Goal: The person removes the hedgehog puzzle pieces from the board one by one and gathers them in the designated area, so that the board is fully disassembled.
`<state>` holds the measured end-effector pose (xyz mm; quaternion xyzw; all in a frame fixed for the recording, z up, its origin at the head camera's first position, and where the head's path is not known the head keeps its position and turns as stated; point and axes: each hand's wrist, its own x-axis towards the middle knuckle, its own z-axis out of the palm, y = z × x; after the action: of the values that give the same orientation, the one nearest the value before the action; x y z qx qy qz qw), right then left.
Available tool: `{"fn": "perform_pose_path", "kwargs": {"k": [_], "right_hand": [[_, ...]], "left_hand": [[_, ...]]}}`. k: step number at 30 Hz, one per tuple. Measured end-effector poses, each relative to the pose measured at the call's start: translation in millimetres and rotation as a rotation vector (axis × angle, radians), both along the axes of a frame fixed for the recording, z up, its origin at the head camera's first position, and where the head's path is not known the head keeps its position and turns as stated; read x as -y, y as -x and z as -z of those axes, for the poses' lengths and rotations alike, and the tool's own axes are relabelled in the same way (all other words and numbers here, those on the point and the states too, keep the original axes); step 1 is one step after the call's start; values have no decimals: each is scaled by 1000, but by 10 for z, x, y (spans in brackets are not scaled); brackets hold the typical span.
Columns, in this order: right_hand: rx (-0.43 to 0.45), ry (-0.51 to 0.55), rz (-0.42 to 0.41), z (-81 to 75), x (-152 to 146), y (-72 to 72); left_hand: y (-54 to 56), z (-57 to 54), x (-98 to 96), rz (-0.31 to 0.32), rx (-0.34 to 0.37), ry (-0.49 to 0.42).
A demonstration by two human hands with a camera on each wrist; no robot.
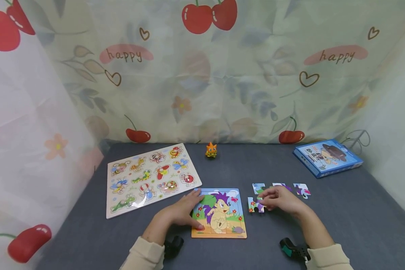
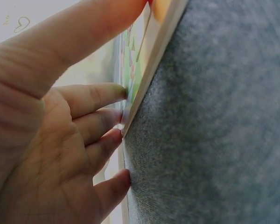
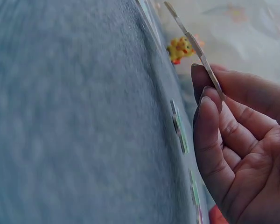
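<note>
Head view: with left hand (image 1: 182, 210) spread, ungripping, over the nine o'clock edge of the hedgehog puzzle (image 1: 221, 217), pinching a piece (image 1: 253, 204), just off three o'clock, in the right hand (image 1: 281, 200). Apparently still to place: that one, plus three loose pieces (image 1: 301, 188) toward two o'clock. Impossible to count those already seated.

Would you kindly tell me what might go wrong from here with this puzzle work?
The right hand pinches the raised puzzle piece by one end, so it might slip or twist. Loose pieces lie just beyond that hand and could get nudged. The left hand rests on the left side of the hedgehog puzzle; a harder push might shift it.
</note>
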<state>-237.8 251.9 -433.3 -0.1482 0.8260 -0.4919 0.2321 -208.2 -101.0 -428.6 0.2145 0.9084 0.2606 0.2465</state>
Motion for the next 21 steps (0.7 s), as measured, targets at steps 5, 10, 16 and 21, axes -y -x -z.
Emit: {"fn": "perform_pose_path", "kwargs": {"k": [5,10,16,21], "right_hand": [[5,-24,24,36,-110,-13],[17,-42,60,50,-196,-25],[34,-52,73,65,-244,-28],[54,-59,78,90,-260,-24]], "left_hand": [[7,9,-4,4,-8,3],[11,8,-7,1,0,7],[18,16,-12,-5,8,13],[8,-5,-14,-7,7,13]]}}
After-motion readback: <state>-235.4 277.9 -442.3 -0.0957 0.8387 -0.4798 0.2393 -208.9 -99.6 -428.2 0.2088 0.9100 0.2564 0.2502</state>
